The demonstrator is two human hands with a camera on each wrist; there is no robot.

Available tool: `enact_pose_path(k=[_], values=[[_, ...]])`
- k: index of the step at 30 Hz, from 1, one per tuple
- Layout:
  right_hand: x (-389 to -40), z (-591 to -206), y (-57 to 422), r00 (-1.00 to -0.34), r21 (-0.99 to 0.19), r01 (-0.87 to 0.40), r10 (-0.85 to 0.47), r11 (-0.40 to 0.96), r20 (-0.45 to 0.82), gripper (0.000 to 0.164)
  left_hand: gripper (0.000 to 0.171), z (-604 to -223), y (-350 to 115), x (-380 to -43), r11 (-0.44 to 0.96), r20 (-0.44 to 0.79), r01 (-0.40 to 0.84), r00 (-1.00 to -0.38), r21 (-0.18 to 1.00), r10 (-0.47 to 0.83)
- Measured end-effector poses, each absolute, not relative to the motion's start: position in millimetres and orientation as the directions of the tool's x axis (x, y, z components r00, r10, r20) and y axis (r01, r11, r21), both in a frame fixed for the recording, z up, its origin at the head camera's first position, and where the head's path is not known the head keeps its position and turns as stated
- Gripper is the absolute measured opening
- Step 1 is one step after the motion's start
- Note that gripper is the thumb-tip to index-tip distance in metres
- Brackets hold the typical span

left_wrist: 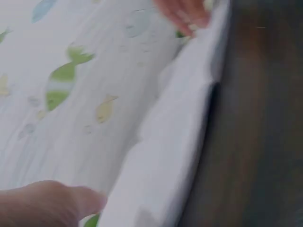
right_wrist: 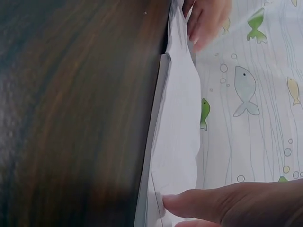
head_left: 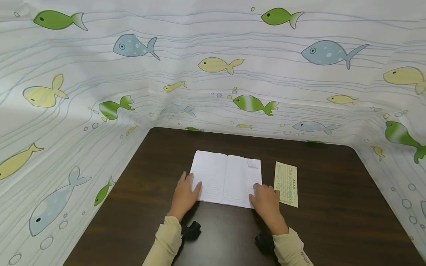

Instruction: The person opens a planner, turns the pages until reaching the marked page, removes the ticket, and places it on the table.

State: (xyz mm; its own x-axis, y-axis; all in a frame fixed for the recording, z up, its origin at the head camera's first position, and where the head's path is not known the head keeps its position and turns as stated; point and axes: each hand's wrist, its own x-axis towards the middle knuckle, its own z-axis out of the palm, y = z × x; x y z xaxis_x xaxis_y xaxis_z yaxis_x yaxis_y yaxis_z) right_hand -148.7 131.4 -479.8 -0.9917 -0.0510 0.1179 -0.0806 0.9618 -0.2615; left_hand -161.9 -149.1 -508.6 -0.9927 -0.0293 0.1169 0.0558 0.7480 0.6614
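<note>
An open notebook (head_left: 225,179) with lined white pages lies on the dark table. My left hand (head_left: 185,194) rests at its left edge, fingers relaxed and thumb over the page margin. At the lower right corner, my right hand (head_left: 267,201) rests with its thumb and bent index finger over the right page. A small paper piece (head_left: 254,163) shows near that page's top corner. The left thumb (left_wrist: 71,203) appears beside the pages in the left wrist view, which is blurred. In the right wrist view the right thumb (right_wrist: 189,203) touches the page.
A pale yellow printed slip (head_left: 286,184) lies just right of the notebook, partly behind my right hand. The brown table (head_left: 332,221) is bordered by a white sheet (head_left: 206,85) printed with fish. Black wrist mounts (head_left: 191,231) sit under both forearms.
</note>
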Motion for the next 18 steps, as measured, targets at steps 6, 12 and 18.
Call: enact_pose_path(k=[6, 12, 18], values=[[-150.0, -480.8, 135.9, -0.994, -0.314, -0.070, -0.038, 0.947, 0.106, 0.029, 0.062, -491.9, -161.2, -162.3, 0.502, -0.014, -0.109, -0.982, 0.858, -0.189], [-147.8, -482.7, 137.5, -0.996, -0.418, -0.037, -0.001, 0.908, 0.086, 0.033, 0.070, -477.1, -173.8, -163.4, 0.221, -0.263, -0.294, -0.952, 0.930, -0.160], [-145.6, -484.1, 138.0, -0.996, -0.441, -0.021, 0.018, 0.897, 0.084, 0.032, 0.067, -472.4, -179.7, -168.6, 0.051, -0.367, -0.369, -0.929, 0.928, -0.049]])
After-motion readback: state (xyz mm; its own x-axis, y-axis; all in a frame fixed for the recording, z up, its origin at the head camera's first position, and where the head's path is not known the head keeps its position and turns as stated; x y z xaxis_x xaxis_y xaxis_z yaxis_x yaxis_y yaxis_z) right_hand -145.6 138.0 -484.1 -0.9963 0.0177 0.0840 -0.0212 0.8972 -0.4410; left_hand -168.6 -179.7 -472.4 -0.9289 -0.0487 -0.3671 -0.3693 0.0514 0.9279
